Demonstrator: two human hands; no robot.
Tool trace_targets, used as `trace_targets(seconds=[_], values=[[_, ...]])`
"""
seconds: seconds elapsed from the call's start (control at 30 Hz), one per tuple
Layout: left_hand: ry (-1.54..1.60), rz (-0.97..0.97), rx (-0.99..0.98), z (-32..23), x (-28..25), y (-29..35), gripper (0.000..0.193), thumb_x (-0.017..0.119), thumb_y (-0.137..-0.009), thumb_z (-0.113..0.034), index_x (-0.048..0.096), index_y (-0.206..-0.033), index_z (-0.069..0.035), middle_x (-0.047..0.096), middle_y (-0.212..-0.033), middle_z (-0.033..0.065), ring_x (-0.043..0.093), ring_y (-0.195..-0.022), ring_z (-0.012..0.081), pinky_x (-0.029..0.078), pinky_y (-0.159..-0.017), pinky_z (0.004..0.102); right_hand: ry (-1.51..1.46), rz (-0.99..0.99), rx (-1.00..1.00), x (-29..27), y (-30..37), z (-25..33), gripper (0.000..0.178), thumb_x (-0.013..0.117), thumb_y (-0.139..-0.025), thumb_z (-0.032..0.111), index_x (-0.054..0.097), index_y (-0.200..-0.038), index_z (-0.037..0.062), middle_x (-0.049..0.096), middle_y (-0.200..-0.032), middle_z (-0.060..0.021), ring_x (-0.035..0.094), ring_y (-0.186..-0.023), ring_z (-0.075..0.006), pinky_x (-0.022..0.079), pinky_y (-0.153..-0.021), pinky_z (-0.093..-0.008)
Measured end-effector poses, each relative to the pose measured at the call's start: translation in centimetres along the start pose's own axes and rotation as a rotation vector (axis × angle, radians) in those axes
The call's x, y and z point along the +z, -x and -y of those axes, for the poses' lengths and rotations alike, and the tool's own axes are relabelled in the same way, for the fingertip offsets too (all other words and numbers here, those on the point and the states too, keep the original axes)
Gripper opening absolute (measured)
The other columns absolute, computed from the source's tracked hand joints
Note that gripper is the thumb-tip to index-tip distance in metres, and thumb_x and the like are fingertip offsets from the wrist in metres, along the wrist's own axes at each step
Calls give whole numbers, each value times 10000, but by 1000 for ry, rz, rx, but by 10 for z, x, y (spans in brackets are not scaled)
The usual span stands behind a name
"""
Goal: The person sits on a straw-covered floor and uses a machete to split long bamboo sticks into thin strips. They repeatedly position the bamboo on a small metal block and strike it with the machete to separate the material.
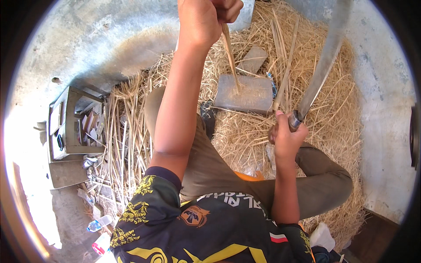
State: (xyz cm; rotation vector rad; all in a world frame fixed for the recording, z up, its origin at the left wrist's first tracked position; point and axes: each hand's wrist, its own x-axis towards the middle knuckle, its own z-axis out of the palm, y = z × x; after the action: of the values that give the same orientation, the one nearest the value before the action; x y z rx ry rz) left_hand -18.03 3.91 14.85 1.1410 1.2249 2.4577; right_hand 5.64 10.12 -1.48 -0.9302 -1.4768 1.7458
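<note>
My left hand [221, 15], raised at the top edge, is closed round the upper part of a pale strip of bamboo or wood [229, 52]. The strip slants down, its lower end on or just over a flat, worn chopping block [252, 96]. My right hand [287, 138] grips the dark handle of a machete [323, 65]. Its long curved blade points up and away, to the right of the block, and is slightly blurred at the tip. Beyond the block a flat grey piece [253, 60] lies on the shavings. Part of my left hand is cut off by the picture's edge.
Pale shavings [331, 131] cover the floor round my crossed legs. Long strips [127, 144] lie to my left, near an open wooden box frame [79, 122] with offcuts inside. A plastic bottle [100, 223] lies at lower left. Grey walls [386, 87] stand close right and ahead.
</note>
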Motion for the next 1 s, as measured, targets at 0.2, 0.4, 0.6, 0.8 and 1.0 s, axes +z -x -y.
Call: trace_targets(seconds=[0.2, 0.4, 0.6, 0.8, 1.0], values=[[18, -21, 3, 2, -14, 0, 622, 369, -995, -713, 288, -626, -219, 242, -492, -84, 178, -401, 72, 172, -352, 255, 536, 147, 95, 8, 8, -137, 303, 658, -895, 143, 570, -639, 7, 540, -547, -47, 515, -507, -122, 411, -507, -363], [186, -13, -10, -5, -40, 1, 618, 381, -999, -704, 291, -639, -208, 206, -513, -74, 143, -427, 87, 170, -396, 267, 731, 315, 222, 5, 8, -167, 263, 637, -840, 148, 547, -635, 9, 537, -524, -56, 524, -438, -225, 390, -459, -386], [210, 21, -9, -4, -53, 4, 628, 381, -989, -720, 304, -646, -199, 215, -513, -67, 164, -427, 90, 190, -404, 268, -63, 560, 1017, 8, -3, -123, 384, 626, -887, 113, 371, -607, 177, 360, -483, 51, 341, -357, -78, 322, -359, -293], [196, 60, -28, -1, -58, 5, 640, 363, -983, -735, 307, -649, -192, 219, -513, -64, 176, -427, 93, 204, -405, 271, 30, 261, 501, 14, -4, -57, 345, 682, -872, 132, 438, -628, 138, 456, -504, 10, 388, -361, -87, 336, -355, -278], [187, 11, -6, -2, -58, 4, 641, 367, -976, -743, 305, -646, -197, 228, -510, -66, 185, -422, 87, 206, -400, 264, -83, 125, -97, 23, -4, -25, 368, 676, -928, 115, 470, -623, 101, 454, -512, 25, 409, -408, -77, 329, -405, -285]])
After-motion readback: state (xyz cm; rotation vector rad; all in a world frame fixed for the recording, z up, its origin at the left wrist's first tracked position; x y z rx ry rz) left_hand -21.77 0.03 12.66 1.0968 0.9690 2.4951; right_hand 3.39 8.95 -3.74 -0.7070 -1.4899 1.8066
